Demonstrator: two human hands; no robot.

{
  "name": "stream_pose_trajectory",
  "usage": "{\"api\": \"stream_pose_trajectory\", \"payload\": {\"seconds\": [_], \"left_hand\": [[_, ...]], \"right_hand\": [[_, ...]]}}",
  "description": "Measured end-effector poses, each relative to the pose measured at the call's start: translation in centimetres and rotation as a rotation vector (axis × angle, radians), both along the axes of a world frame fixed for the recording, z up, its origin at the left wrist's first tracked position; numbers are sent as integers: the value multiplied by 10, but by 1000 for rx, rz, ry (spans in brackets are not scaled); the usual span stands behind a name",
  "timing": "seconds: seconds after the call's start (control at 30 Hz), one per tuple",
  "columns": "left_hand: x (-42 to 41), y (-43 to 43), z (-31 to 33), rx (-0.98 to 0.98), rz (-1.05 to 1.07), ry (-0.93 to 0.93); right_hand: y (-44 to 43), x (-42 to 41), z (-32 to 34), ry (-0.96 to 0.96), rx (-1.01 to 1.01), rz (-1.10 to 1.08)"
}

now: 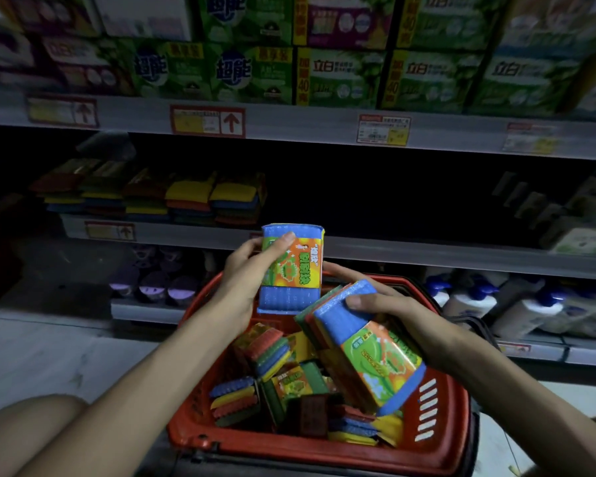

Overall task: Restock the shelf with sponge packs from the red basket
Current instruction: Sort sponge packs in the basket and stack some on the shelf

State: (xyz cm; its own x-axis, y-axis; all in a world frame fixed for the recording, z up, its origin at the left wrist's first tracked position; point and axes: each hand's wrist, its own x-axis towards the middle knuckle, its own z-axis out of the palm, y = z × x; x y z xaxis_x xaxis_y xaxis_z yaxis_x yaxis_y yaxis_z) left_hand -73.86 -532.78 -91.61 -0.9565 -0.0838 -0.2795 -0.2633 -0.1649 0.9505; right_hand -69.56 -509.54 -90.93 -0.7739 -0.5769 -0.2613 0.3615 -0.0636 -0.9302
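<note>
A red basket [437,418] stands on the floor in front of me, filled with several sponge packs [276,383] in mixed colours. My left hand [245,270] grips one blue sponge pack [291,270] upright above the basket's far rim. My right hand [389,308] holds a second pack [369,349], tilted over the right side of the basket. On the dim middle shelf [410,251], at the left, stacked sponge packs [186,197] lie in rows; the shelf space to their right is dark.
Green and white detergent boxes [341,77] fill the upper shelf, with price tags [207,121] along its edge. White bottles [516,304] with blue caps stand on the low shelf at the right, purple-lidded items [152,280] at the left. My knee [25,432] shows lower left.
</note>
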Motion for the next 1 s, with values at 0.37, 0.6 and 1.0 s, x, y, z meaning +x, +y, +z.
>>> {"api": "stream_pose_trajectory", "payload": {"seconds": [0.37, 0.6, 1.0], "left_hand": [[0, -7, -10, -107, -235, -39], [-17, -7, -9, -40, 26, -27], [-53, 4, -12, -20, 227, 100]], "right_hand": [[-2, -6, -5, 77, 107, -138], [-13, -15, -8, 141, 182, -236], [-46, -53, -11, 200, 132, -247]]}}
